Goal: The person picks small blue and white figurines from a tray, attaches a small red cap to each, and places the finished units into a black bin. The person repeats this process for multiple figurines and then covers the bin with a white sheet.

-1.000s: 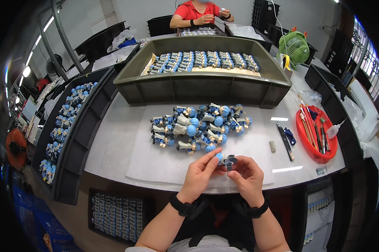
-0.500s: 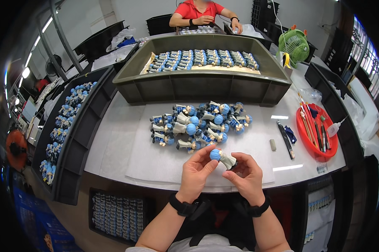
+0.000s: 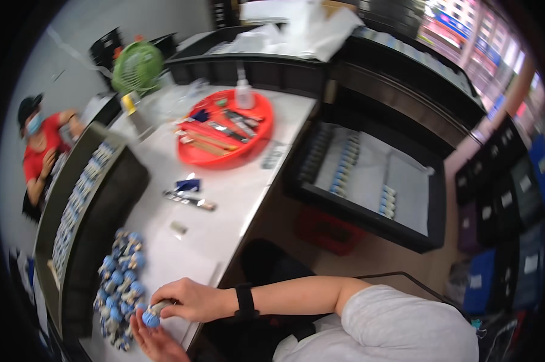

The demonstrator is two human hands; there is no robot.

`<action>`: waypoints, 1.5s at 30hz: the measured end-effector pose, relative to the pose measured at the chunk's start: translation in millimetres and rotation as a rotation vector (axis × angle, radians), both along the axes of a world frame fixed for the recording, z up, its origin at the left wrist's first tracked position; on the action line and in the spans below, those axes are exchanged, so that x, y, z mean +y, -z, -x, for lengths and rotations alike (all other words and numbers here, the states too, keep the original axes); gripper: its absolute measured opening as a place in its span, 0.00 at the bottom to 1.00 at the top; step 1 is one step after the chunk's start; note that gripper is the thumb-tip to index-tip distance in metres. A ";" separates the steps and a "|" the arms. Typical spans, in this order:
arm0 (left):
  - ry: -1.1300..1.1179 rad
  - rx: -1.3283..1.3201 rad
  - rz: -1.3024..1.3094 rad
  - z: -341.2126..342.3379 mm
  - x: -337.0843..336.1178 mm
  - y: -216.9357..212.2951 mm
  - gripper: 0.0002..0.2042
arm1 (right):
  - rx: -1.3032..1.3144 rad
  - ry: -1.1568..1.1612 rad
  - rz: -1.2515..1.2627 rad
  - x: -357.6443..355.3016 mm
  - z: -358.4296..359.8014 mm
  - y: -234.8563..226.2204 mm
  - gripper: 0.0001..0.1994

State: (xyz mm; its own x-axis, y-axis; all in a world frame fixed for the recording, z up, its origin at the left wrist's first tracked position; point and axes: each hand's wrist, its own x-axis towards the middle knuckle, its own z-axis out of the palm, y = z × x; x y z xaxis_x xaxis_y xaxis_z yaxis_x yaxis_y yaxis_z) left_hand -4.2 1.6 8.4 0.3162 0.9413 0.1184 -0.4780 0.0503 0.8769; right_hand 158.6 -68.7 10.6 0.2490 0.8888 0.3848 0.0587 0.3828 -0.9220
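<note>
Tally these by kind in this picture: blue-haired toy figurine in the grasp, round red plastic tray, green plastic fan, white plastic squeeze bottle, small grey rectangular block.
Held blue-haired toy figurine: 1
Round red plastic tray: 1
Green plastic fan: 1
White plastic squeeze bottle: 1
Small grey rectangular block: 1
Total: 5

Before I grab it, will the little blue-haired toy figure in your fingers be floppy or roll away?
The toy figure probably feels stiff: its head juts from your right hand without drooping. That round head might make it roll.
</note>
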 end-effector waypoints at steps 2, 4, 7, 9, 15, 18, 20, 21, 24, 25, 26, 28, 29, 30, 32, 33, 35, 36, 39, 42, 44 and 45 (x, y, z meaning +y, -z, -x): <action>0.153 0.032 -0.043 9.0 10.4 14.5 0.16 | 0.075 0.060 0.034 -35.0 -27.4 -13.3 0.13; 0.102 0.287 -0.267 5.0 7.3 11.1 0.15 | 0.076 0.240 -0.005 -79.8 -61.4 -16.8 0.14; 0.058 0.502 -0.497 2.5 1.8 7.7 0.15 | -0.024 0.657 0.068 -160.4 -130.6 -13.6 0.12; 0.199 0.224 -0.175 9.0 6.4 7.5 0.15 | -0.046 0.945 0.139 -221.2 -189.0 10.7 0.10; 0.232 0.205 -0.161 14.6 18.2 13.4 0.15 | -0.465 1.473 1.057 -451.5 -316.2 115.9 0.12; 0.266 0.167 -0.127 15.6 20.8 14.5 0.15 | -0.493 1.496 1.385 -519.1 -333.2 177.6 0.10; 0.263 0.166 -0.144 15.5 19.0 12.8 0.15 | -0.418 1.458 1.536 -519.6 -331.3 190.1 0.10; 0.264 0.164 -0.151 15.0 17.4 12.6 0.15 | -0.353 1.398 1.630 -520.8 -332.2 194.1 0.11; 0.215 0.168 -0.135 11.7 15.6 13.8 0.15 | -0.284 1.391 1.594 -532.6 -337.5 221.7 0.12; 0.231 0.162 -0.137 11.6 15.3 13.2 0.15 | -0.292 1.371 1.567 -532.9 -339.1 229.1 0.11; 0.242 0.156 -0.139 10.7 14.5 12.6 0.15 | -0.303 1.349 1.538 -532.5 -341.9 235.8 0.11; 0.219 0.181 -0.179 15.8 14.3 14.3 0.15 | -0.309 1.218 1.465 -518.6 -348.7 240.2 0.09; 0.227 0.161 -0.186 12.5 16.8 18.8 0.14 | -0.576 1.233 1.412 -542.2 -356.3 264.6 0.13; 0.317 0.116 -0.137 20.0 22.3 21.2 0.15 | -0.599 1.157 1.412 -543.9 -364.3 274.0 0.16; 0.109 0.296 -0.187 29.6 17.5 24.5 0.13 | -0.443 1.066 1.357 -546.4 -368.7 272.8 0.16; -0.017 0.336 -0.136 8.4 7.2 13.6 0.12 | -0.324 0.954 1.458 -562.3 -370.3 272.6 0.17; 0.028 0.256 -0.058 -9.8 13.0 20.7 0.11 | -0.483 1.339 1.270 -640.8 -395.4 301.1 0.28; 0.029 0.274 -0.091 -6.1 -0.5 4.9 0.12 | -0.352 1.302 1.250 -585.3 -395.1 283.1 0.25; 0.132 0.364 -0.229 1.1 -5.9 2.4 0.12 | -0.111 1.298 0.881 -496.2 -390.4 209.2 0.20; 0.191 0.289 -0.271 -3.4 -7.6 1.9 0.11 | -0.090 1.145 0.581 -366.3 -318.0 97.5 0.15; 0.194 0.277 -0.340 -5.3 -9.8 2.7 0.10 | -0.089 0.943 0.426 -294.1 -261.2 43.8 0.12; 0.186 0.302 -0.398 -5.2 -13.9 0.0 0.10 | -0.085 0.816 0.372 -262.4 -234.0 25.5 0.11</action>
State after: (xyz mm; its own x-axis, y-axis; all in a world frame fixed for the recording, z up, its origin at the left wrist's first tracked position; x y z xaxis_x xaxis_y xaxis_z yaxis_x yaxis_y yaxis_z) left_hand 1.0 -12.4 8.4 0.5488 0.7669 0.3327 -0.2157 -0.2545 0.9427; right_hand 392.7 -331.1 -14.9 0.8410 0.5187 0.1539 0.2554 -0.1298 -0.9581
